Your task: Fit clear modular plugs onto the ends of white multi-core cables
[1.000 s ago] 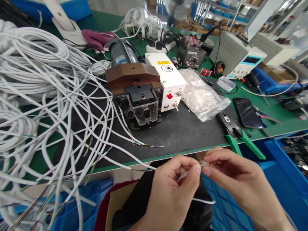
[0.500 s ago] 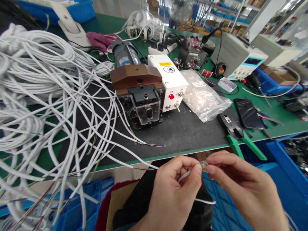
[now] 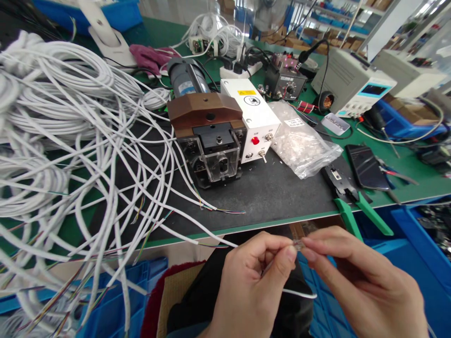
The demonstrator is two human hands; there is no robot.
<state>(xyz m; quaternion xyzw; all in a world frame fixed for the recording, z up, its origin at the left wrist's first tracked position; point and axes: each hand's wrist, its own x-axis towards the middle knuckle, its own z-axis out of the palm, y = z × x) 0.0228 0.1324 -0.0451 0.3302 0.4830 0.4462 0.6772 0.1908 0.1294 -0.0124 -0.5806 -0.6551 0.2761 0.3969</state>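
Observation:
My left hand (image 3: 252,281) is closed, its thumb and forefinger pinching at the left side of a small clear plastic connector (image 3: 298,244). A white cable (image 3: 299,294) runs through this hand, and a length of it sticks out below the palm. My right hand (image 3: 362,277) pinches the connector's right side between thumb and fingertips. Both hands meet just in front of the bench edge, above my lap. The fingertips cover most of the connector, so how the cable sits in it is hidden.
Coiled white cables (image 3: 70,84) with bare coloured wire ends heap on the left. A brown-and-black machine (image 3: 206,112) with a white control box (image 3: 252,112) stands mid-bench. To the right lie a plastic bag (image 3: 303,145), green-handled crimping pliers (image 3: 347,197) and a phone (image 3: 367,165).
My hands stay together at the connector, with small finger shifts; the cable piece seen inside my left hand is now mostly covered. The view has shifted slightly, moving the bench items rightward.

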